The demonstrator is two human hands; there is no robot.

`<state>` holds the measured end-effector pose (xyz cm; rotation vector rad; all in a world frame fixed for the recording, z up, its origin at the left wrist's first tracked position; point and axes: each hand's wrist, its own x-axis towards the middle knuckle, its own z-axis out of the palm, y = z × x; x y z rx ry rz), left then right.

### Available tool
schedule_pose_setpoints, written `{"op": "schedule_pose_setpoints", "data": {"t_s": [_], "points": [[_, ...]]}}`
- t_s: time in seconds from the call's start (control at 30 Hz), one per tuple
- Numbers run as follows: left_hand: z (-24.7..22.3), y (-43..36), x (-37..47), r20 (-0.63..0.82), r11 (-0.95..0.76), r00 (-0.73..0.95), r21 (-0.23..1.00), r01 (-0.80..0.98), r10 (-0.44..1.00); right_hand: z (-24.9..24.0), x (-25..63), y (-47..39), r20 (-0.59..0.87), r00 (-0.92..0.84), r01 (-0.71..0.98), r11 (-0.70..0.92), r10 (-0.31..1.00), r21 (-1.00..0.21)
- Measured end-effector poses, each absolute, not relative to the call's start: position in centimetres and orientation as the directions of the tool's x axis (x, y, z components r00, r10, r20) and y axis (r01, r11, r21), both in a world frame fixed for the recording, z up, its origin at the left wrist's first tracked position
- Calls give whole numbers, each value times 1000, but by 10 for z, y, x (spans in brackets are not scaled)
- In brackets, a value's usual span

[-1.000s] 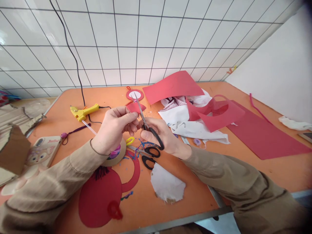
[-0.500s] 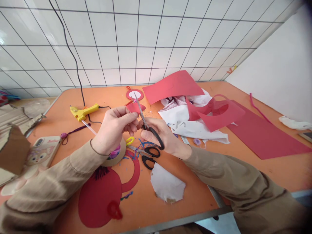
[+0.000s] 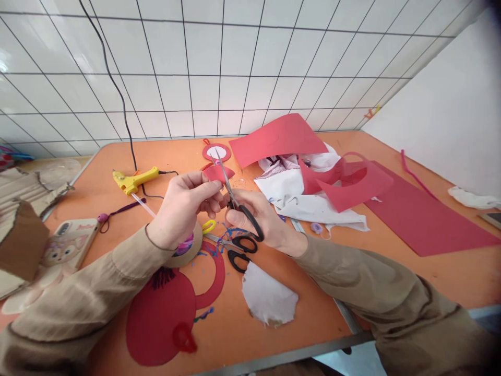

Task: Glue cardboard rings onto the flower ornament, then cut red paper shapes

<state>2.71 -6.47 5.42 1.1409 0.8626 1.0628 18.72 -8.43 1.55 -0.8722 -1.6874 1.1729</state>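
My left hand pinches a small piece of red paper above the middle of the table. In my right hand is a pair of scissors with black handles, its blades pointing up and away, slightly parted at the red paper's right side. Whether the blades touch the paper I cannot tell. Beneath the hands lies a second pair of scissors, among blue scraps. A roll of tape sits partly hidden under my left wrist. Just beyond the blades rests a round red tag with a white centre.
A yellow glue gun and a phone lie at the left, near cardboard. Red paper sheets and white cloth spread over the right. Closer in are a red paper disc and a white scrap.
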Motion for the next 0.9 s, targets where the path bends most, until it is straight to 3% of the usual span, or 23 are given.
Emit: {"op": "schedule_pose_setpoints", "data": {"t_s": [0.23, 0.53, 0.9], "points": [[52, -64, 26, -3, 67, 296, 976, -207, 955, 16, 188, -85, 229, -383, 63, 272, 895, -960], [50, -64, 25, -2, 66, 296, 976, -206, 955, 15, 188, -84, 319, -388, 53, 366, 865, -929], [49, -63, 26, -2, 98, 343, 960, -261, 939, 19, 187, -86, 332, -374, -10, 354, 866, -935]]}}
